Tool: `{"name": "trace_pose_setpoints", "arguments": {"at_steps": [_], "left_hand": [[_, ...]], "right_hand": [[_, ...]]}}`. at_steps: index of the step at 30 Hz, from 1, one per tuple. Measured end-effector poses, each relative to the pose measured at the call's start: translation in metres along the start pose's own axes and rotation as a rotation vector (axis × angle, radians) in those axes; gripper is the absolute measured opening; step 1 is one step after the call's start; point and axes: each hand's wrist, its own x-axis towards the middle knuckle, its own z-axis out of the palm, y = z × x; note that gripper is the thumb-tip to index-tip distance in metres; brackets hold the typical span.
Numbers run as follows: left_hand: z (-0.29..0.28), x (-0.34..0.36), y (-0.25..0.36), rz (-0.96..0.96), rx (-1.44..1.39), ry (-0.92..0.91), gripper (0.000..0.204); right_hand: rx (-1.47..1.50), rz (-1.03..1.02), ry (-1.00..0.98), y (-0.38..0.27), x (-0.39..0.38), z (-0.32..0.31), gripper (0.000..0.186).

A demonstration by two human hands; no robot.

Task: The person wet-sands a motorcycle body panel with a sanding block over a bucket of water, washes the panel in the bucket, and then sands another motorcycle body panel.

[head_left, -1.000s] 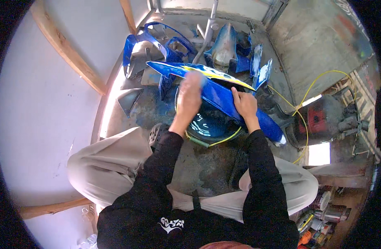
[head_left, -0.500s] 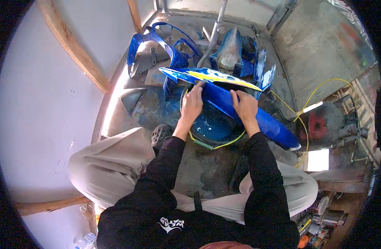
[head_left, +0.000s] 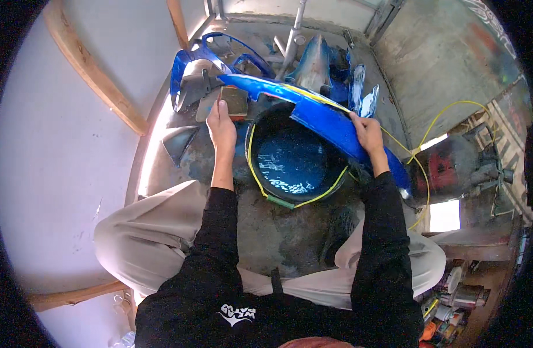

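My left hand is closed on a rectangular olive-brown pad, held beside the left part of a long blue panel. My right hand grips the upper edge of that blue fairing panel, which has a yellow stripe and is tilted above a black bucket. Dark bluish water sits in the bucket, which has a yellow handle with a green grip.
Blue fairing pieces and a dark triangular piece lie on the concrete floor. A grey metal post stands behind them. At the right are a black tank, a yellow hose and shelved cans. Walls surround me.
My left hand has moved left, off the panel's face, and now shows the pad clearly. The panel has shifted and tilted, uncovering more of the bucket. My right hand has moved right and slightly up.
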Motion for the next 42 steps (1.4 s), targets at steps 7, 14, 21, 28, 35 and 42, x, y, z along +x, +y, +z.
{"name": "trace_pose_setpoints", "arguments": {"at_steps": [7, 14, 21, 28, 35, 42], "left_hand": [[0.0, 0.006, 0.025, -0.103, -0.404, 0.109, 0.035], [0.02, -0.015, 0.016, 0.131, 0.215, -0.105, 0.037], [0.054, -0.04, -0.002, 0.152, 0.2, -0.394, 0.034], [0.056, -0.036, -0.006, 0.209, 0.286, -0.386, 0.03], [0.058, -0.037, -0.005, 0.164, 0.311, -0.361, 0.03], [0.032, -0.04, -0.007, 0.054, 0.15, -0.121, 0.039]], "right_hand": [[0.142, -0.098, -0.107, 0.037, 0.001, -0.057, 0.057], [0.017, -0.09, -0.227, 0.038, -0.014, -0.035, 0.057], [-0.147, -0.085, -0.228, 0.034, -0.017, -0.007, 0.054], [-0.299, -0.146, 0.142, 0.006, -0.034, 0.01, 0.037], [-0.099, -0.619, 0.125, -0.066, -0.054, 0.055, 0.05], [-0.136, -0.566, -0.089, -0.072, -0.054, 0.074, 0.06]]}}
